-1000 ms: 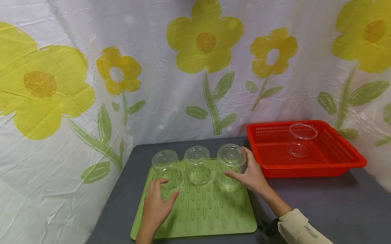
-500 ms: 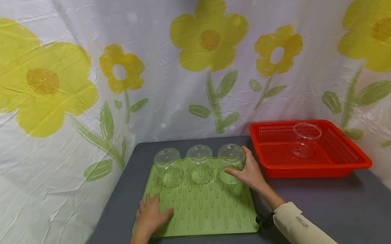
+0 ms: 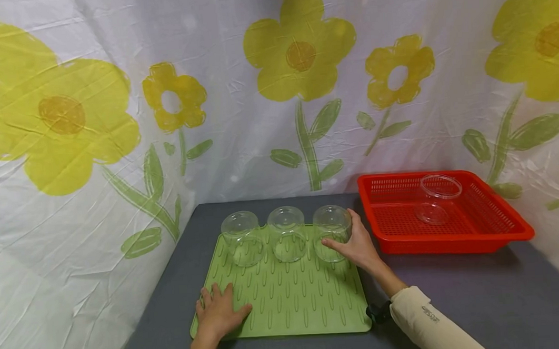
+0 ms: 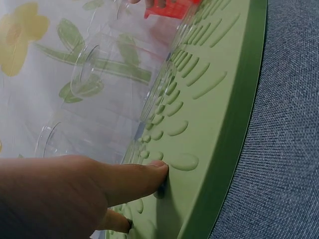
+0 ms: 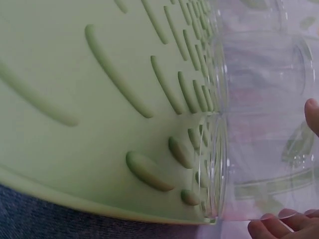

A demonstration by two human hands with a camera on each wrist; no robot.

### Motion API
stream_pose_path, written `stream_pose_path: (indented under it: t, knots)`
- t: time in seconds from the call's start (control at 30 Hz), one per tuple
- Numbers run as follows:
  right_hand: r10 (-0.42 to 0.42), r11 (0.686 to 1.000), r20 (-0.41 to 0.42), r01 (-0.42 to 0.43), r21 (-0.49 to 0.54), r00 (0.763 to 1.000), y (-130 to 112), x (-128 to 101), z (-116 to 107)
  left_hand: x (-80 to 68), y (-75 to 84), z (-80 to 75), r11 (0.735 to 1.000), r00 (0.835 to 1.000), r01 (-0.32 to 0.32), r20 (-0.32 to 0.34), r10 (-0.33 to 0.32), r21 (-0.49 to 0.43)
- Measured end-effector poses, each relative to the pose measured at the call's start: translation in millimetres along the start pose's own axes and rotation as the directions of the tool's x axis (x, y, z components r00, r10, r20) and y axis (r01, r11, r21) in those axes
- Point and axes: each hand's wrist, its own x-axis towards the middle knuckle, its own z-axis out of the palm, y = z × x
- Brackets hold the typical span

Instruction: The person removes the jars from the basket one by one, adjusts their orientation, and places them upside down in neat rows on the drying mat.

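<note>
Three clear plastic jars stand in a row along the far part of a green ridged drying mat (image 3: 296,305): a left jar (image 3: 242,239), a middle jar (image 3: 286,235) and a right jar (image 3: 329,227). They appear to be upside down, wide rims on the mat. My right hand (image 3: 360,244) grips the right jar, thumb on its near side and fingers around its right side; its fingertips (image 5: 274,226) also show in the right wrist view. My left hand (image 3: 217,312) rests on the mat's near left part, fingers spread, its thumb (image 4: 144,177) touching the surface.
A red perforated plastic basket (image 3: 454,243) stands on the right side of the dark grey table (image 3: 456,297). Another clear jar (image 3: 437,203) stands inside it. A white curtain with yellow flowers (image 3: 226,161) hangs behind the table and on its left.
My left hand has drawn back from the left jar toward me and come down on the mat. The right jar sits slightly straighter in my right hand, and the view has shifted a little.
</note>
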Motion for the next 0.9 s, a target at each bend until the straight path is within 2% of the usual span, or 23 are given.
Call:
stream_pose_path:
  t: [0.23, 0.43, 0.7, 0.9]
  knots:
    - [0.019, 1.0, 0.042, -0.019, -0.003, 0.999, -2, 1, -3, -3.9, 3.5, -1.0, 1.0, 1.0, 0.006, 0.004, -0.006, -0.003]
    - [0.018, 1.0, 0.046, -0.017, -0.007, 0.999, -2, -2, -6, -4.3, 5.4, -1.3, 1.0, 1.0, 0.004, 0.006, -0.004, 0.001]
    - [-0.059, 0.996, -0.004, 0.06, 0.065, 0.998, -9, -11, -17, -3.6, 4.0, -2.2, 1.0, 1.0, -0.006, 0.0, 0.006, 0.029]
    - [-0.118, 0.982, -0.069, 0.127, 0.139, 0.991, -18, -22, -32, -2.1, 3.9, -1.1, 0.999, 1.0, -0.013, -0.003, 0.013, 0.044]
